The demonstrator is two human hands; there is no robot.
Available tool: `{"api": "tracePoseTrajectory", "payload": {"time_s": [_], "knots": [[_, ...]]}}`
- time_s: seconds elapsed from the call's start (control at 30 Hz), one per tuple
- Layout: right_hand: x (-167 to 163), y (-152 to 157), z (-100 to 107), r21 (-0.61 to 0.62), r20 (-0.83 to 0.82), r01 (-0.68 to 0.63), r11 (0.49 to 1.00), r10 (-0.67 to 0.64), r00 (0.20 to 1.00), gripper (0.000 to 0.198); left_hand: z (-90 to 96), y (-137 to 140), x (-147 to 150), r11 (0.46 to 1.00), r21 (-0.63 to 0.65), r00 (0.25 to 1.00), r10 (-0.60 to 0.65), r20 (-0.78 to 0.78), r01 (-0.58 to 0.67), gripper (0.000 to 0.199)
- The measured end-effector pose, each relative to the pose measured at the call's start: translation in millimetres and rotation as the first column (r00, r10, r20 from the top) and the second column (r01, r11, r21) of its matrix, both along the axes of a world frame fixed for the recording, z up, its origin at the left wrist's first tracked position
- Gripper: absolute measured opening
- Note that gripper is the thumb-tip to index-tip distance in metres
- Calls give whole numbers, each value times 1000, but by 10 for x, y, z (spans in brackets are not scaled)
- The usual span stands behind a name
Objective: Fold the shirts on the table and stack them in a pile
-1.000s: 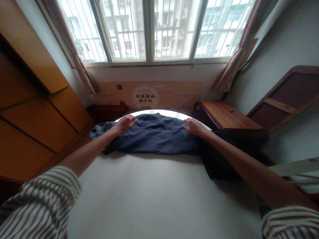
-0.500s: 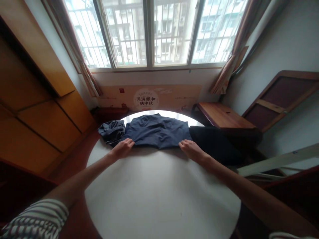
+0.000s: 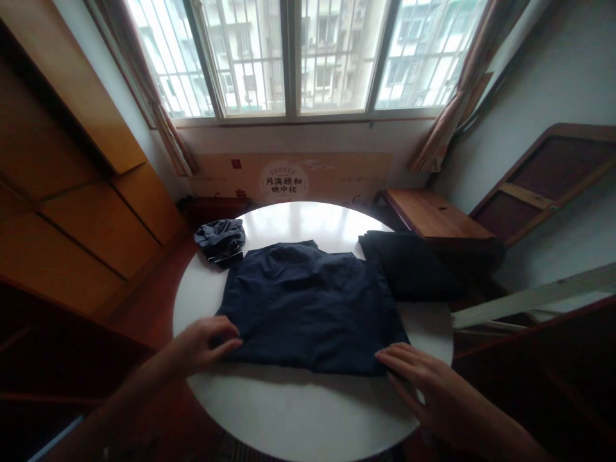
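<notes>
Garment (image 3: pixel 312 308), dark blue, flat on white counter (image 3: pixel 298 410), left hand (image 3: pixel 206 340) and right hand (image 3: pixel 426 378) at its near corners, fingers (image 3: pixel 403 357) loosely open

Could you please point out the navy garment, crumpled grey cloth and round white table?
Navy garment (image 3: pixel 308 308), head view: its middle.
Crumpled grey cloth (image 3: pixel 220 240), head view: bunched folds.
Round white table (image 3: pixel 298 410), head view: bare near surface.
</notes>
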State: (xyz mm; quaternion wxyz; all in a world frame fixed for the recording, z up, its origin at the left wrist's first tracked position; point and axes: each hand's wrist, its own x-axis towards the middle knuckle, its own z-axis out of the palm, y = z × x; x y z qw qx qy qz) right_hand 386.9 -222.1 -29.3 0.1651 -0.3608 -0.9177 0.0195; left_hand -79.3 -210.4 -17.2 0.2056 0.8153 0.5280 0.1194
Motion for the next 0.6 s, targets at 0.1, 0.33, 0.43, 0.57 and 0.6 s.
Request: {"api": "tracePoseTrajectory", "payload": {"time_s": [0.1,0.33,0.43,0.57,0.6], "knots": [[111,288,163,-50,-107,211,976,-215,971,26,-59,418,-21,931,207,954,292,71,-301,33],[156,681,-160,-227,-93,628,744,-659,747,55,-391,1064,-60,826,182,838,546,-19,-534,51],[109,683,-175,-294,-160,617,730,-674,721,54,-440,1169,-82,812,139,821,571,17,-568,59],[88,720,-139,-356,-287,558,750,-656,698,50,-402,1206,-92,824,24,801,542,254,-566,53],[89,731,-140,-376,-322,531,759,-644,694,48,-372,1179,-81,832,4,783,521,339,-555,53]]}}
